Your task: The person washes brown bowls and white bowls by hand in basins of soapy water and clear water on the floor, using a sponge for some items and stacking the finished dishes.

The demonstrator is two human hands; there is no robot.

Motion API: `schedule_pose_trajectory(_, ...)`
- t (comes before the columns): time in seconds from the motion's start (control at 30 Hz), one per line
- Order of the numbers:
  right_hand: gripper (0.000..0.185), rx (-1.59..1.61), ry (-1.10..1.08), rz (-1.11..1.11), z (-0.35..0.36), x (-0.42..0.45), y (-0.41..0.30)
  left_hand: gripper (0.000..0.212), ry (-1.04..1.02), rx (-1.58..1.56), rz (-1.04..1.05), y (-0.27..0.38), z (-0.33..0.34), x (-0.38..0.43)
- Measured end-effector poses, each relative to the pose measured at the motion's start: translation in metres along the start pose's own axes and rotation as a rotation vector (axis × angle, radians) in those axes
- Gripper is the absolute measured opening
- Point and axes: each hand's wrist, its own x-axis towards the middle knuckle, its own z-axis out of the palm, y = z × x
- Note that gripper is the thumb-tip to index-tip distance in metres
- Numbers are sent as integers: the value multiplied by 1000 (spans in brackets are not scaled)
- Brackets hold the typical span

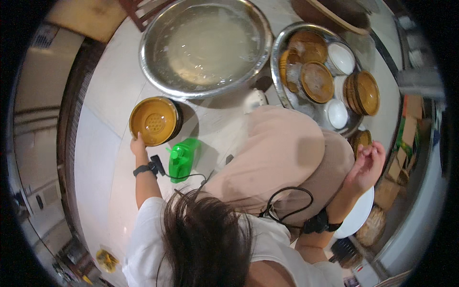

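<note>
My left hand [138,144] grips the near-left rim of a stack of brown glazed bowls [152,121], thumb over the edge. The top bowl faces up and shows a stamped pattern at its bottom. Just right of that wrist, a green plastic detergent bottle [181,159] is on the floor. My right hand [365,166] is raised beside my right knee, palm up with fingers loosely curled, and nothing shows in it. Close to its fingertips are more brown bowls [361,139], partly hidden by the knee.
A large steel basin [143,59] of cloudy water stands ahead. To its right, another steel basin [278,68] holds soapy brown bowls [317,81] and white bowls [340,58]. A large brown tub [331,16] is behind it. Cardboard [391,193] lies at far right.
</note>
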Motion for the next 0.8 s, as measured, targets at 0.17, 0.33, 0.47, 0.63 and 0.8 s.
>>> schedule_pose_trajectory(0.17,18,-26,42,-25,4,-1,-7,55,-151,816,198,54,-17,-49)
schedule_pose_trajectory(0.33,19,67,56,13,3,-3,-14,54,-588,776,12,90,-23,-77)
schedule_pose_trajectory(0.47,16,147,98,45,6,-6,-19,49,-667,889,165,133,-32,-54)
schedule_pose_trajectory(0.63,15,273,161,43,-8,-8,-16,33,-259,790,788,315,-70,-157)
schedule_pose_trajectory(0.8,20,406,129,47,-17,-12,-15,27,-583,213,1076,418,-19,-260)
